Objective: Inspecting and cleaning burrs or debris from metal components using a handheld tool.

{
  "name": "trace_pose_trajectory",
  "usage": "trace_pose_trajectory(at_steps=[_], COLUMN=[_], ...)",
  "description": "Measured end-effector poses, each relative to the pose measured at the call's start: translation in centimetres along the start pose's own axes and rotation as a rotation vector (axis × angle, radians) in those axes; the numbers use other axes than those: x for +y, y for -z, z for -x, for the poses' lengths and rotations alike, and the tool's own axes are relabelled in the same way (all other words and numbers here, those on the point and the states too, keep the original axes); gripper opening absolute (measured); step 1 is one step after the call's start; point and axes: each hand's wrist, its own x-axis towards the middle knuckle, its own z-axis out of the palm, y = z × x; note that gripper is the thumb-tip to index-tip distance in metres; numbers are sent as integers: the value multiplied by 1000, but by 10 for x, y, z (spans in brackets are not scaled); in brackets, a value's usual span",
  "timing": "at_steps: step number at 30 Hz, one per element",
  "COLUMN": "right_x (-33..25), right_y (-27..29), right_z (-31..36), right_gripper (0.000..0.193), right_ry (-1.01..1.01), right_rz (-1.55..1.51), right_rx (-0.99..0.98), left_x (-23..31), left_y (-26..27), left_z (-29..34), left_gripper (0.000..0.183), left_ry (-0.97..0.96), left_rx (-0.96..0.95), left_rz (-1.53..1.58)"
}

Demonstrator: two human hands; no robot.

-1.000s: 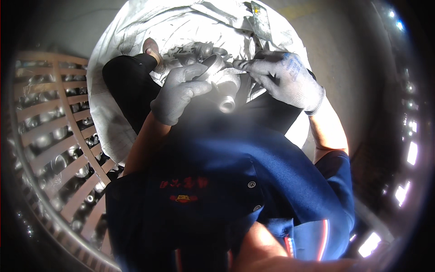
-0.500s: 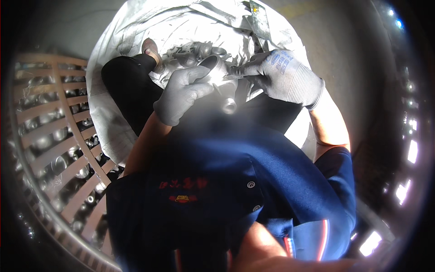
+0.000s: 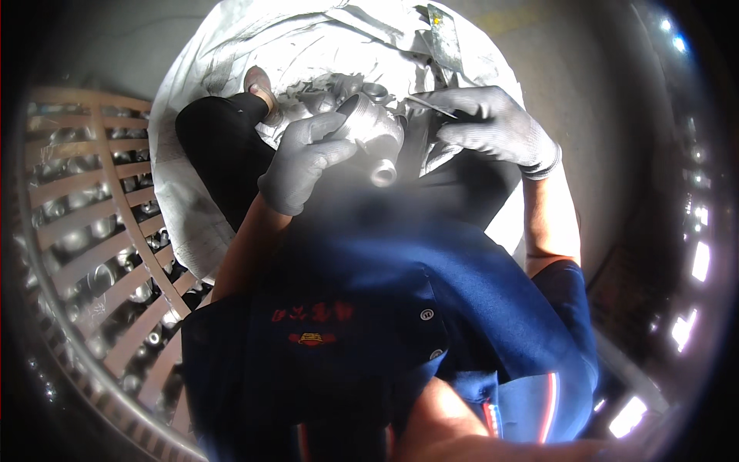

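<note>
My left hand [image 3: 300,163], in a grey glove, is closed round the side of a metal pipe fitting [image 3: 379,137]. The fitting has a wide open mouth on top and a smaller round outlet that points toward my body. To its right, my gloved right hand [image 3: 496,127] pinches a thin, dark metal tool [image 3: 433,106] between thumb and fingers. The tool's tip lies close to the fitting but apart from it; its exact kind does not show. Beyond the fitting, several loose grey metal fittings [image 3: 315,100] lie in a heap.
White sheeting [image 3: 188,181] spreads under and around my legs, with my shoe [image 3: 258,79] near the heap. A flat worn plate [image 3: 445,38] lies at the far right of the sheeting. A brown slatted metal crate [image 3: 104,154] full of metal parts stands at the left.
My right hand has drawn back to the right from the fitting and turned, so the thin tool now shows clear of it. The left hand keeps the fitting almost in place, slightly turned.
</note>
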Motion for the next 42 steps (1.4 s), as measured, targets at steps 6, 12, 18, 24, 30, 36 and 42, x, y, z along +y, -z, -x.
trace_pose_trajectory(at_steps=[6,12,18,24,30,36,42], right_x=[22,22,17,15,43,12,33], right_y=[-17,-22,-24,-17,-34,-51,-41], right_z=[0,-1,0,6,-2,-29,-46], right_gripper=[15,14,22,16,32,56,41], right_ry=[141,351,291,213,6,108,112], right_rz=[382,1003,1152,778,12,475,57], right_rx=[112,227,183,179,288,206,97], left_x=[1,3,3,7,0,2,1], left_y=[4,-6,-4,-5,-2,-4,-6], left_z=[-3,-2,-1,2,-4,-4,-2], left_gripper=[22,5,5,7,19,6,4], left_ry=[-9,-79,-106,12,-51,-15,-33], left_rx=[-54,-63,-97,-19,-15,-114,-74], left_rz=[54,-130,-160,-1,82,-100,-141])
